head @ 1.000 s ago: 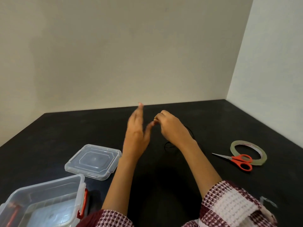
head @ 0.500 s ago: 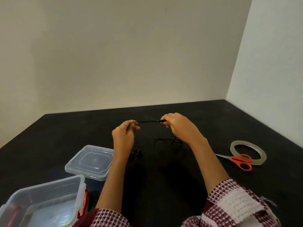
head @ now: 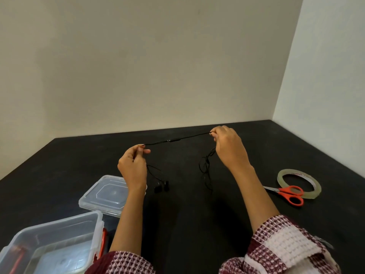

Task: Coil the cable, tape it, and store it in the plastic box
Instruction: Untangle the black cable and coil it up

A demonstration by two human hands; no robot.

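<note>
Seen from a camera worn on the head, looking down at a black counter [head: 75, 159] set into a corner of pale walls.

Nearest, at the lower left, a clear plastic box [head: 59, 222] stands open on the counter, with a red latch [head: 104, 241] on its right side. Two forearms reach forward from maroon and white patterned sleeves [head: 280, 246] at the bottom edge. Just beyond the box lies its clear lid [head: 104, 194], flat on the counter and partly hidden by the left forearm.

To the right, near the right forearm, a pair of scissors [head: 289, 194] with orange handles lies with its handles resting on a roll of clear tape [head: 314, 184], which lies flat.

In the middle, both hands are raised above the counter and well apart. The left hand [head: 134, 167] pinches a thin black cable [head: 177, 139] between thumb and fingertips. The right hand [head: 229, 149], a little farther away, pinches the same cable with curled fingers. Between the two hands the cable runs taut in a straight line, with a small thicker piece near its middle. From the left hand a loose end hangs down to two small black pieces [head: 162, 187], which look like earbuds, at the counter. From the right hand a loose tangle of cable drops to the counter.

Behind everything, the counter meets the walls.
</note>
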